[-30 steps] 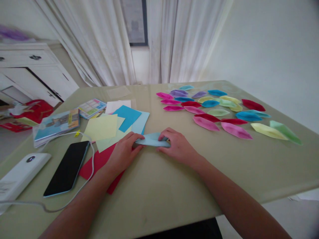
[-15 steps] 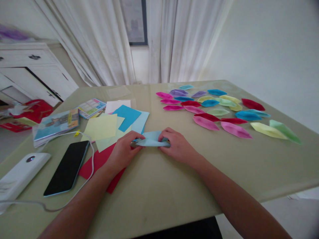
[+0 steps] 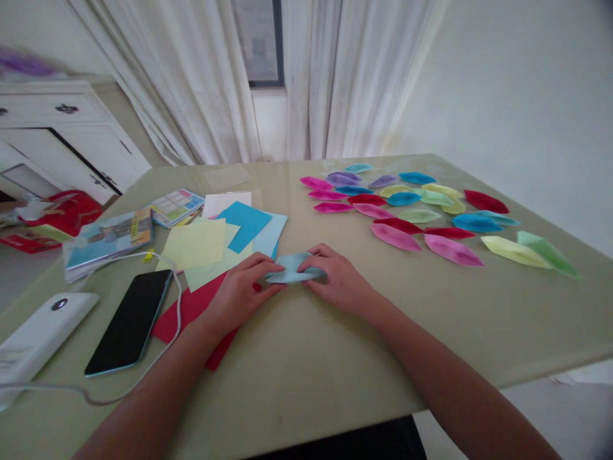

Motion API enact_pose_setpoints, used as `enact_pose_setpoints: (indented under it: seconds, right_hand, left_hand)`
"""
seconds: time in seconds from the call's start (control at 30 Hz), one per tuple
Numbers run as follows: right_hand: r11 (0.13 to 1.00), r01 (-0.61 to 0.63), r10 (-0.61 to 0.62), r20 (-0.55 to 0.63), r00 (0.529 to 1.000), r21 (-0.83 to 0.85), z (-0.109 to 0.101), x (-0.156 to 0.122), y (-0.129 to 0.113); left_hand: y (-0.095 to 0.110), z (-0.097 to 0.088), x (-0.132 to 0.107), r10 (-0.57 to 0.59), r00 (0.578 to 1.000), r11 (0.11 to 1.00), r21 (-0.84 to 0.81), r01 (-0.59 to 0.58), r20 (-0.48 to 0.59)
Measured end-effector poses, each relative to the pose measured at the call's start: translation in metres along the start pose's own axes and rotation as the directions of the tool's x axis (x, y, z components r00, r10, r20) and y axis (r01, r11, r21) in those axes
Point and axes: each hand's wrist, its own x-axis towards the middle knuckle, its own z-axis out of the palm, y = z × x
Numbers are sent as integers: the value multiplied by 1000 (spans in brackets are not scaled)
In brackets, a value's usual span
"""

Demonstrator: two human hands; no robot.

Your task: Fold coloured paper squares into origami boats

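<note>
A light blue folded paper (image 3: 290,269) with pointed, boat-like ends lies between my two hands, at the middle of the table. My left hand (image 3: 242,289) pinches its left end, thumb at the near side and fingers on the far side. At the opposite end, my right hand (image 3: 339,275) closes thumb and fingers on the paper. Both ends are partly hidden by my fingers. Under my left wrist and forearm sticks out red paper (image 3: 191,308). Just beyond my left hand lie loose sheets: pale yellow paper (image 3: 194,244), blue paper (image 3: 249,223) and light blue paper (image 3: 271,233).
Several boat-shaped folded papers in many colours, such as a pink one (image 3: 454,250), spread over the table's (image 3: 431,319) right side. To the left are a black-screened phone (image 3: 129,322), a white device (image 3: 45,345), a white cable (image 3: 179,306) and a book (image 3: 110,239).
The folded paper looks flatter and more closed, and its ends are more pointed. My left fingers have shifted slightly right along it; my right fingers have changed their grip.
</note>
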Motion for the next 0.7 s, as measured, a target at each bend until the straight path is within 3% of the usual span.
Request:
enact_pose_setpoints:
  seconds: [0.37,0.7]
  right_hand:
    - [993,95,-95,-3,995,63,1,-1,-2]
    - [991,104,-104,-8,995,83,-2,-2,-2]
  left_hand:
    - [0,2,0,28,999,1000,-6,-27,32]
    - [0,5,-3,42,999,999,24,-43,18]
